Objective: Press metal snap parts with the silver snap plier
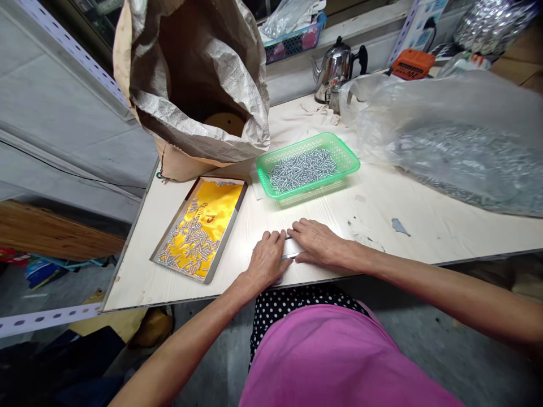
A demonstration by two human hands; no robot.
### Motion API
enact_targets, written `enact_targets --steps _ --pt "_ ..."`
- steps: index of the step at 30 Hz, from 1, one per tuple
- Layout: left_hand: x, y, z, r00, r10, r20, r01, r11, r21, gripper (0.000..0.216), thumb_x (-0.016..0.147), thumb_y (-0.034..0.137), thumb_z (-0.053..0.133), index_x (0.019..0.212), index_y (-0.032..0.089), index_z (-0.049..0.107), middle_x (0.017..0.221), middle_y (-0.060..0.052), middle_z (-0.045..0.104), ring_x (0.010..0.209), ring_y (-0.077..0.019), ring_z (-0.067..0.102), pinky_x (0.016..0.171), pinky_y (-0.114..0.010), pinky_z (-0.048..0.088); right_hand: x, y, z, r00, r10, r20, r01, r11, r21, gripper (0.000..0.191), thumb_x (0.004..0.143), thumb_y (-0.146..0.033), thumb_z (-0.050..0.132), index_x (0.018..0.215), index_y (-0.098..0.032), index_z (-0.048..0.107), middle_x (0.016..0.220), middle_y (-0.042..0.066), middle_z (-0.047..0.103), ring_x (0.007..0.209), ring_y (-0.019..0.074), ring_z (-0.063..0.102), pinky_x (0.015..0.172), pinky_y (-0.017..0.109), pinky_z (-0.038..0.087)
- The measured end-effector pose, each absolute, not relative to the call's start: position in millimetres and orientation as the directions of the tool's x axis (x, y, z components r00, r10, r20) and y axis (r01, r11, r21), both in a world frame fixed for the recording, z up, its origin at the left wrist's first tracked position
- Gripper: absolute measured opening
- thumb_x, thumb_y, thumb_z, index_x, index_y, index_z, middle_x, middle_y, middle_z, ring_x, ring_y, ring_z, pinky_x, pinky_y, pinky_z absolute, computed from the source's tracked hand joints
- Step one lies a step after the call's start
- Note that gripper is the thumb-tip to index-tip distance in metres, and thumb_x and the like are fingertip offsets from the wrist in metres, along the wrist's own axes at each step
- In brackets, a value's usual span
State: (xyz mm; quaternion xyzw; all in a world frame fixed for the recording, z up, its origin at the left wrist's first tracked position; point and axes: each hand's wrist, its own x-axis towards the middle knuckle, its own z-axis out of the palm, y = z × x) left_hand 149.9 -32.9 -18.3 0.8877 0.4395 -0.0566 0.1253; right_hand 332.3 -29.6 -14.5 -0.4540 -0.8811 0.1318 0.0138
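At the table's front edge, a small flat silver-grey piece (292, 247) lies between my hands; its exact kind is unclear. My left hand (266, 255) is closed on its left end, fingers bent over it. From the other side my right hand (316, 243) grips the right end, fingers together and thumb along the near edge. To the left of my hands, a shallow tray (231, 237) with a yellow lining holds many small metal pins (193, 240). Beyond my hands stands a green plastic basket (351, 164) full of similar metal pieces (303, 169).
A large open woven sack (190, 150) stands at the table's back left. Clear plastic bags (458, 152) of metal parts cover the right side. Behind are a metal kettle (337, 65), an orange box (412, 64) and a blue basket (297, 42). A grey scrap (400, 226) lies on the tabletop (339, 215).
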Motion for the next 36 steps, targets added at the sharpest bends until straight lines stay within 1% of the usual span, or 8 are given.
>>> enact_targets --steps 5,10,14,18,21,24,30,36 --pt "150.2 -34.6 -17.2 0.612 0.765 -0.202 0.791 -0.592 0.156 0.027 0.092 0.035 0.055 0.112 0.017 0.058 0.105 -0.008 0.06 0.099 -0.0248 0.052 0.081 -0.036 0.047 325.0 -32.2 -19.6 -0.595 0.795 -0.115 0.799 0.571 -0.191 0.017 0.089 -0.028 0.064 0.096 -0.013 0.064 0.096 0.011 0.064 0.092 0.0229 0.057 0.079 0.034 0.04" --pt "152.8 -35.9 -16.9 0.591 0.778 -0.214 0.807 -0.569 0.161 0.019 0.095 0.035 0.052 0.098 0.02 0.063 0.098 -0.005 0.062 0.098 -0.0228 0.054 0.079 -0.034 0.048 324.5 -37.5 -33.0 -0.615 0.782 -0.101 0.778 0.582 -0.235 0.02 0.096 -0.029 0.053 0.089 -0.014 0.064 0.087 0.008 0.064 0.084 0.0209 0.057 0.074 0.034 0.038" --pt "151.4 -38.3 -17.8 0.558 0.814 -0.163 0.829 -0.535 0.164 0.029 0.09 0.038 0.06 0.113 0.02 0.06 0.105 -0.006 0.063 0.101 -0.0248 0.055 0.082 -0.037 0.051 332.0 -33.5 -34.6 -0.603 0.798 -0.022 0.775 0.578 -0.256 0.024 0.089 -0.035 0.064 0.101 -0.014 0.065 0.097 0.01 0.063 0.091 0.0239 0.055 0.078 0.035 0.04" --pt "146.4 -58.5 -33.0 0.507 0.862 0.004 0.847 -0.498 0.187 0.051 0.087 0.033 0.065 0.131 0.013 0.049 0.133 -0.014 0.055 0.122 -0.0295 0.05 0.1 -0.043 0.047 343.0 -25.2 -38.1 -0.639 0.766 0.071 0.717 0.627 -0.303 0.063 0.078 -0.049 0.073 0.124 -0.009 0.056 0.112 0.016 0.059 0.1 0.0292 0.051 0.081 0.038 0.043" --pt "144.8 -81.2 -49.6 0.561 0.823 0.092 0.796 -0.567 0.213 0.049 0.091 0.031 0.06 0.134 0.011 0.047 0.146 -0.016 0.046 0.138 -0.0326 0.037 0.11 -0.048 0.039 347.1 -17.7 -43.9 -0.657 0.746 0.104 0.691 0.652 -0.312 0.045 0.089 -0.042 0.061 0.12 -0.011 0.059 0.11 0.015 0.06 0.1 0.0276 0.051 0.081 0.037 0.042" --pt "145.3 -96.6 -59.0 0.593 0.797 0.117 0.752 -0.599 0.275 0.045 0.095 0.036 0.052 0.133 0.012 0.048 0.144 -0.014 0.049 0.139 -0.0319 0.038 0.112 -0.052 0.036 344.4 -5.7 -48.9 -0.599 0.796 0.086 0.753 0.596 -0.277 0.021 0.095 -0.026 0.05 0.099 -0.015 0.067 0.096 0.011 0.062 0.09 0.0241 0.053 0.077 0.035 0.039" --pt "144.7 -97.7 -63.5 0.557 0.817 0.15 0.734 -0.568 0.371 0.043 0.096 0.042 0.048 0.127 0.014 0.053 0.139 -0.013 0.055 0.136 -0.0279 0.043 0.115 -0.051 0.032 330.2 20.1 -56.2 -0.527 0.834 0.166 0.785 0.552 -0.283 0.018 0.094 -0.024 0.052 0.089 -0.015 0.068 0.089 0.008 0.063 0.087 0.0223 0.054 0.077 0.034 0.038" --pt "143.9 -99.5 -53.2 0.581 0.795 0.177 0.726 -0.604 0.329 0.031 0.095 0.025 0.049 0.124 0.015 0.056 0.133 -0.01 0.059 0.133 -0.0246 0.046 0.112 -0.044 0.037 300.2 19.2 -29.0 -0.588 0.772 0.243 0.733 0.635 -0.243 0.018 0.093 -0.019 0.051 0.092 -0.016 0.068 0.089 0.009 0.063 0.088 0.0238 0.058 0.077 0.035 0.043"
